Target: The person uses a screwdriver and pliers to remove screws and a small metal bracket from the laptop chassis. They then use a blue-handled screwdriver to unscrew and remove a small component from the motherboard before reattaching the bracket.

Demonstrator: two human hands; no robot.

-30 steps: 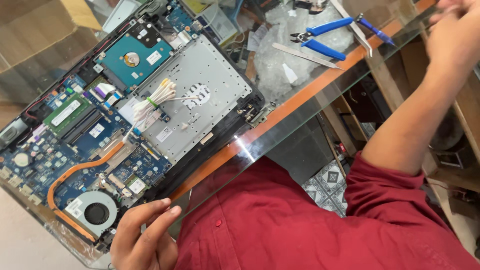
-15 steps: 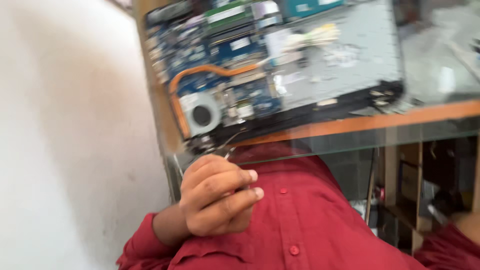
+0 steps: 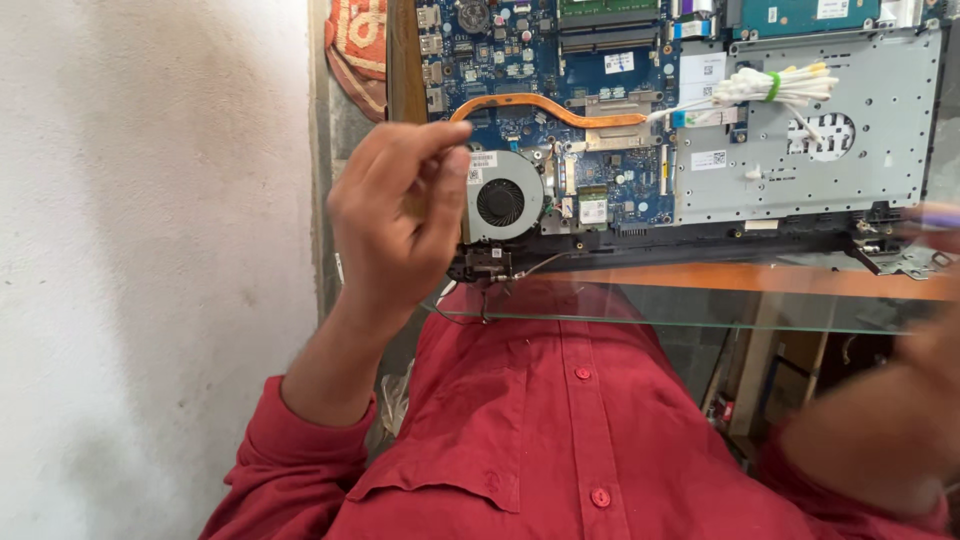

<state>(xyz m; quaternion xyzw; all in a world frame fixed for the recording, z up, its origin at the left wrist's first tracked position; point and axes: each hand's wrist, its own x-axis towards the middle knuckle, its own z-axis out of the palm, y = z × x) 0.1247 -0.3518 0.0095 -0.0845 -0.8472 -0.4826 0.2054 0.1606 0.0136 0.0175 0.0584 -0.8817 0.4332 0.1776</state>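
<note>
An opened laptop (image 3: 620,190) lies on a glass tabletop (image 3: 700,318) with its blue circuit board bare. A round grey fan (image 3: 503,203) sits at its near left corner, and a copper heat pipe (image 3: 545,108) curves above it. My left hand (image 3: 395,215) is raised just left of the fan, fingers curled in and thumb against the fingertips. Nothing shows between them. My right hand (image 3: 925,340) is a blur at the right edge, below the laptop's right hinge. A bluish streak (image 3: 940,215) lies near it. Whether that hand holds anything is unclear.
A bundle of white cables (image 3: 780,88) rests on the laptop's grey metal plate (image 3: 870,160). A teal drive (image 3: 800,15) is at the top. An orange wooden edge (image 3: 760,280) runs under the glass. A white wall (image 3: 150,250) fills the left; an orange cloth (image 3: 358,45) hangs beside it.
The view has swung left and level. My left hand has risen from my chest to the fan corner of the laptop. My right arm has come down from the far right.
</note>
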